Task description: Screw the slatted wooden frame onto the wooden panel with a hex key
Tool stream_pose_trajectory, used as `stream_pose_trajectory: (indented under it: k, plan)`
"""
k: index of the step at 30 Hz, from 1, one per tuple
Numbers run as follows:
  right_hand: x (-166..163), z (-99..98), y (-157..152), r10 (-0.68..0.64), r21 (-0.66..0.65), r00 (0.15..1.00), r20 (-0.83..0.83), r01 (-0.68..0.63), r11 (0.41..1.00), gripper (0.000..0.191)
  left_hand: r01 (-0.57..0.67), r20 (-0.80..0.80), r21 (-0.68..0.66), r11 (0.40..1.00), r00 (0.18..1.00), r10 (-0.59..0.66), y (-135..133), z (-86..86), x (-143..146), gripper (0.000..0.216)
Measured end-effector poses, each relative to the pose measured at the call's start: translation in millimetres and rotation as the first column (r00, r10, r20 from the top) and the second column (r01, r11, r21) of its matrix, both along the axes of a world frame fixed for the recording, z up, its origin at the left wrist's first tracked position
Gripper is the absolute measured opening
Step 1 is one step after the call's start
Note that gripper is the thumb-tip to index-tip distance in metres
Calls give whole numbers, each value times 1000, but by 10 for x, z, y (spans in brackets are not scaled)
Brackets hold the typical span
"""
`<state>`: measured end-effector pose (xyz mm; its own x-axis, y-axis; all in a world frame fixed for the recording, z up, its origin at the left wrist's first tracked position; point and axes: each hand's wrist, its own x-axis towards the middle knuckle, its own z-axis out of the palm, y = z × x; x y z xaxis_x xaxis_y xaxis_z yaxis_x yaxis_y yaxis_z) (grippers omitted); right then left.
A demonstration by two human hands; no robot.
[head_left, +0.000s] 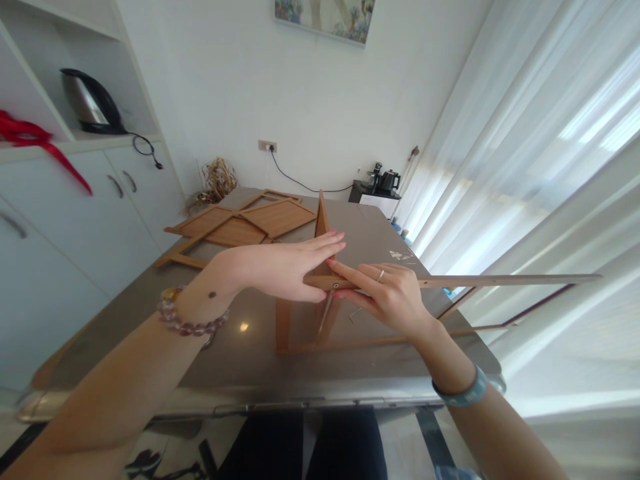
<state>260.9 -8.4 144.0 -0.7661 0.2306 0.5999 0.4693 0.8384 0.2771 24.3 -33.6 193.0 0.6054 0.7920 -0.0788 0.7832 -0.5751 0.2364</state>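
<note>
A light-brown wooden frame [470,281] stands on its edge on the table, its long rail running to the right. Near the rail's left end sits a round metal fitting [335,285]. A narrow wooden panel [321,217] stands upright against that end. My left hand [287,270] spans this joint, fingers straight across the panel and thumb along the rail's near side. My right hand [393,293] pinches the rail just right of the fitting, index finger above it and another finger below. Beneath the rail lies a small bent metal key [354,313], partly hidden.
More wooden frames and panels [225,227] lie at the table's far left. Paper scraps [400,255] rest at the right. Cabinets holding a kettle [90,103] line the left; a curtain [540,133] hangs at right. The table's metal front edge [260,400] is close to me.
</note>
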Motion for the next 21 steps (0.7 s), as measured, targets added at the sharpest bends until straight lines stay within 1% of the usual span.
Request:
stream_pose_trajectory:
  k: [6, 14, 18, 21]
  plan:
    - [-32, -5, -17, -9, 64, 1000, 6, 8, 998, 40, 4, -2, -33, 999, 1000, -4, -8, 0, -21, 93]
    - [-5, 68, 18, 25, 62, 998, 63, -29, 998, 42, -2, -19, 15, 1000, 1000, 2, -14, -16, -12, 89]
    - [3, 76, 40, 43, 63, 996, 82, -48, 997, 43, 22, -2, -6, 1000, 1000, -22, 6, -25, -38, 93]
    - [8, 83, 36, 29, 49, 995, 100, -34, 998, 43, 19, 13, -15, 1000, 1000, -18, 8, -14, -50, 93]
